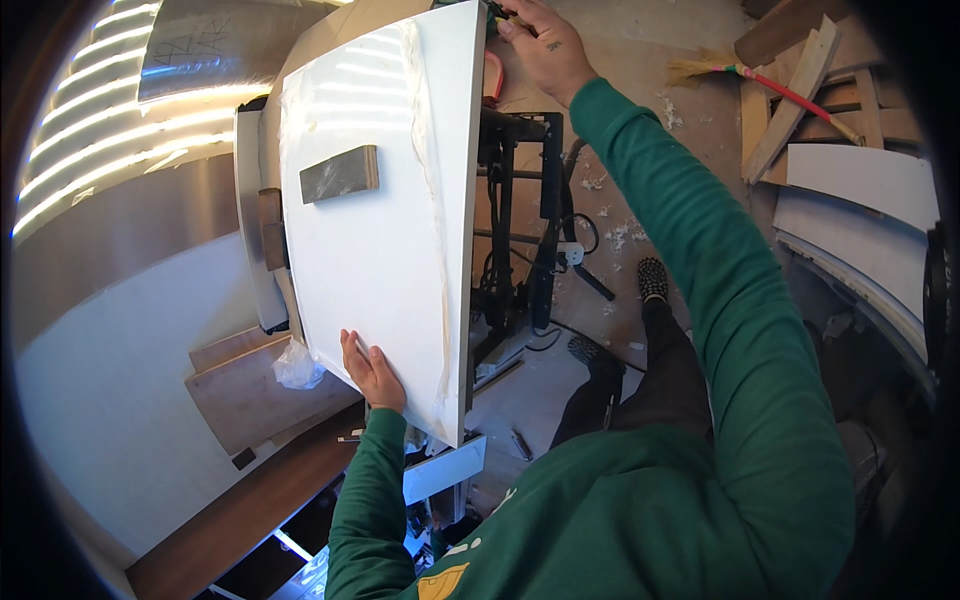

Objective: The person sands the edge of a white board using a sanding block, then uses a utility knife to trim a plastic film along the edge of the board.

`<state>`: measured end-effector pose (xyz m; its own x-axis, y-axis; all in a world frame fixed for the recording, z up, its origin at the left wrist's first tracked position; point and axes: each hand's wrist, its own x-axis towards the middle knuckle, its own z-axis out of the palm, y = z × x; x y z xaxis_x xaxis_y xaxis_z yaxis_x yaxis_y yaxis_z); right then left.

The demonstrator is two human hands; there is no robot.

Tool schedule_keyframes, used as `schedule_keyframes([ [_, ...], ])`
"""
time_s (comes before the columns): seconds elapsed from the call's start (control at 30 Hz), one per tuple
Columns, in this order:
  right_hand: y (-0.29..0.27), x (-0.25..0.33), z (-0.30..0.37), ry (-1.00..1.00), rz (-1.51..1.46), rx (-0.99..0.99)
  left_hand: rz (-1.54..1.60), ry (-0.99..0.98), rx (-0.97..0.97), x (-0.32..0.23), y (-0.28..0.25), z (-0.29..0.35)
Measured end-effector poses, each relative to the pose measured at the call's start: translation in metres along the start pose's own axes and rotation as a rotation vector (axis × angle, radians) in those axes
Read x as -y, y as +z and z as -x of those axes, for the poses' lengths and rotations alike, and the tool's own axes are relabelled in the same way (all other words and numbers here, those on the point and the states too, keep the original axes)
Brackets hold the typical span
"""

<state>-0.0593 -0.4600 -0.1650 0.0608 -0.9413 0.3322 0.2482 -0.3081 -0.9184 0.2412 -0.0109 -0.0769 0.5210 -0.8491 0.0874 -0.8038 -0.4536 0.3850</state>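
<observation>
A large white panel [370,260] lies in front of me, with a wrinkled, whitish translucent strip [425,130] running along its right side. My left hand [373,378] rests flat on the panel's near end, fingers stretched out. Up at the far right corner, my right hand [550,52] is closed around something small, partly green and yellow, that the top of the picture cuts off. Just below that hand shows a red curved piece [493,78] beside the panel edge. A dark rectangular block [340,175] sits on the panel's left half.
A black metal frame [545,200] stands under the panel's right side, with cables and a white socket block [570,253]. Shavings litter the floor. A red-handled broom [790,98] leans on wood pieces at the right. A clear plastic bag [297,365] lies left of the panel.
</observation>
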Motion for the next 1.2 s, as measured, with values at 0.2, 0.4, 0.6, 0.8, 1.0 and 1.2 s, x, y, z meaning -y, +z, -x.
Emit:
schedule_keyframes([
  [0.2, 0.005, 0.027, 0.004, 0.224, -0.078, -0.032, -0.046, 0.003, 0.013, -0.001, -0.002, 0.001],
  [0.4, 0.007, 0.046, 0.010, 0.229, 0.141, 0.117, -0.060, 0.006, 0.011, -0.002, -0.003, 0.001],
  [0.6, 0.017, 0.014, 0.039, 0.055, 0.230, 0.115, -0.070, 0.014, 0.009, -0.002, -0.002, 0.000],
  [0.8, 0.013, 0.034, 0.067, 0.027, 0.226, 0.204, -0.075, 0.001, 0.000, -0.001, -0.003, 0.002],
  [1.0, -0.012, 0.021, 0.017, 0.237, 0.103, 0.082, -0.084, 0.011, 0.005, -0.003, -0.003, -0.001],
  [1.2, 0.004, 0.016, -0.003, 0.053, 0.190, -0.047, -0.061, -0.002, 0.007, -0.003, -0.002, 0.000],
])
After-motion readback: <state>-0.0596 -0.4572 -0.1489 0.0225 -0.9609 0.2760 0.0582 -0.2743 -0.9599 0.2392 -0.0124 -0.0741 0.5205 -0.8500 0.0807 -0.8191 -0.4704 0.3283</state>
